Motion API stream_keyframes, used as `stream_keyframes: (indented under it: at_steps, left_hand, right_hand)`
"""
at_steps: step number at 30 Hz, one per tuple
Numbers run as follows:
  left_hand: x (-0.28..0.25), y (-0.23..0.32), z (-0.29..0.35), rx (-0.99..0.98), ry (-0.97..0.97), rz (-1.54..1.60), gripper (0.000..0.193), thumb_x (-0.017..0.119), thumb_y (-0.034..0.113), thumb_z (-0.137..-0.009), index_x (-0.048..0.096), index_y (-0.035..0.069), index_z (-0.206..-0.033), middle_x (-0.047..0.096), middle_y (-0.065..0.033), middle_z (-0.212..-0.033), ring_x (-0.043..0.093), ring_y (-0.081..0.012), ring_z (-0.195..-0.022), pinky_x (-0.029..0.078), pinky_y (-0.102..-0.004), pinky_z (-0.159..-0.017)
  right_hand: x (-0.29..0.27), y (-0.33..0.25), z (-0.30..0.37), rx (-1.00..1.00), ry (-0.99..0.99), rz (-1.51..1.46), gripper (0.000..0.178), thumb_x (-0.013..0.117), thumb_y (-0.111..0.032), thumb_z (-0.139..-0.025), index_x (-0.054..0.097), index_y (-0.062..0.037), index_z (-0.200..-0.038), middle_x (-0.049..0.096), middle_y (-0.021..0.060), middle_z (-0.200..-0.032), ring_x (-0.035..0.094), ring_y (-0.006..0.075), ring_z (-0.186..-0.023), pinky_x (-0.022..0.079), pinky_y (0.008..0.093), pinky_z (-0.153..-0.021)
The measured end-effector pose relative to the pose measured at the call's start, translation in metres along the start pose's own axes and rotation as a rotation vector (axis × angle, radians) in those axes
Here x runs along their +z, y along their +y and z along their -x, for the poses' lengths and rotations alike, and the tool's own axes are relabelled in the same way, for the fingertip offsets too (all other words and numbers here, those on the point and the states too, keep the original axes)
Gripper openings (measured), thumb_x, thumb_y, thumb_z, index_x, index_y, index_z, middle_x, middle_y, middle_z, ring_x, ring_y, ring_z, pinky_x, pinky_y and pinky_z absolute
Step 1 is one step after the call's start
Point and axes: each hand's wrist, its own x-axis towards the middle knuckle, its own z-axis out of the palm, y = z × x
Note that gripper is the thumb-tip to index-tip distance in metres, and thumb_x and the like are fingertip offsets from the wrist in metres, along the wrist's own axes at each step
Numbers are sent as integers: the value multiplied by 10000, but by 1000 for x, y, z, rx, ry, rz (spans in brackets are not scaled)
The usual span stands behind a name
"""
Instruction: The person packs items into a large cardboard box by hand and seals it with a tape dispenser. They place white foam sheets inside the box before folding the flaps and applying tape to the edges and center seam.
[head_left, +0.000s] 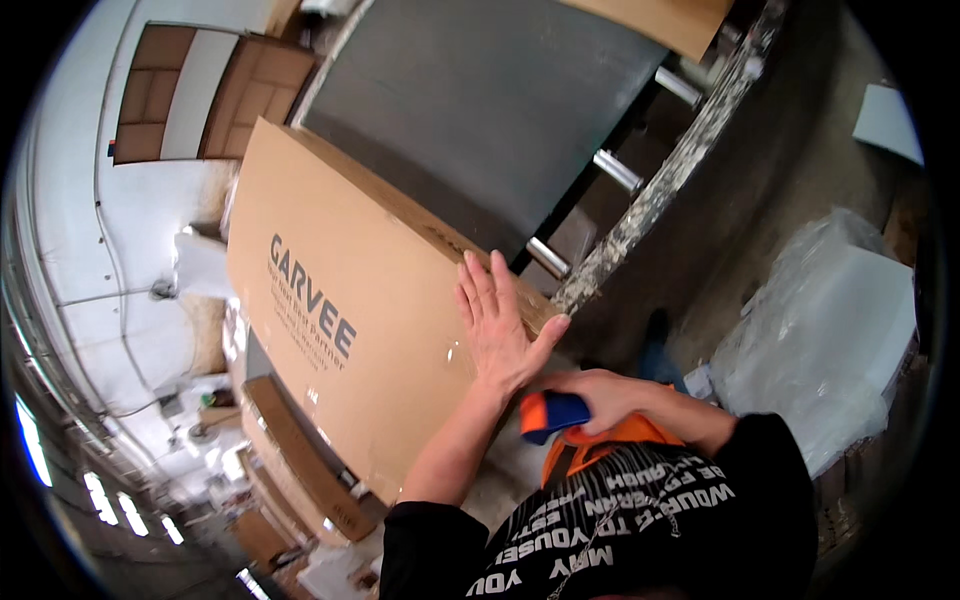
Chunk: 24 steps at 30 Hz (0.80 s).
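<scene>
Left hand (497, 335) flat, fingers straight, against one carton (345, 300) at nine, right hand (603, 396) clasping one orange-blue tool (556, 414) at five o'clock, three rollers (618, 171)

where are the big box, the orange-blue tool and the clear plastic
Big box (375, 325): head view, middle of its broad printed side.
Orange-blue tool (562, 413): head view, on its blue part.
Clear plastic (790, 340): head view, middle of the crumpled film.
</scene>
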Motion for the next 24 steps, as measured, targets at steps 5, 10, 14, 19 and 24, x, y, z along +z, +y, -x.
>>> stream_keyframes:
  at_steps: [5, 10, 14, 19, 24]
  left_hand:
    - [-21, -41, 31, -197, 199, 1124, 1042, 701, 408, -835, 22, 24, -1525, -20, -203, -1592, -47, -331, -1474, 9, -454, -1184]
    - [-66, -212, 151, -466, 565, 220, 840, 735, 287, -841, 267, 27, -1488, 141, -201, -1574, 110, -325, -1465, 143, -442, -1179]
    - [-83, -356, 350, -1101, 492, -100, 822, 729, 384, -822, 360, -63, -1404, 477, -252, -1364, 482, -378, -1234, 353, -416, -1081]
    - [-66, -340, 370, -1109, 719, 937, 487, 675, 239, -843, 535, -1, -1243, 617, -171, -1168, 621, -279, -990, 523, -392, -818]
    - [-54, -251, 318, -1055, 705, 985, 474, 647, 237, -862, 516, 30, -1267, 605, -147, -1189, 623, -254, -967, 550, -398, -760]
  right_hand:
    - [11, -60, 11, -170, 744, -677, 820, 580, -59, -648, 353, 7, -1434, 516, 80, -1310, 507, 166, -1172, 364, 309, -1046]
    - [15, -23, -71, -207, 1275, -224, 720, 554, -79, -645, 418, -16, -1349, 517, 73, -1202, 491, 193, -1138, 330, 303, -1049]
    - [23, -56, -117, -268, 1178, -575, 726, 522, -93, -601, 429, 27, -1311, 531, 80, -1199, 514, 193, -1111, 371, 301, -1015]
    - [20, -38, -114, -231, 1158, -527, 752, 503, -71, -594, 388, 26, -1331, 503, 93, -1232, 495, 195, -1140, 361, 307, -1033]
    - [-90, -39, -152, -299, 952, -687, 723, 519, -71, -598, 428, 19, -1309, 555, 104, -1165, 554, 206, -1061, 428, 318, -971]
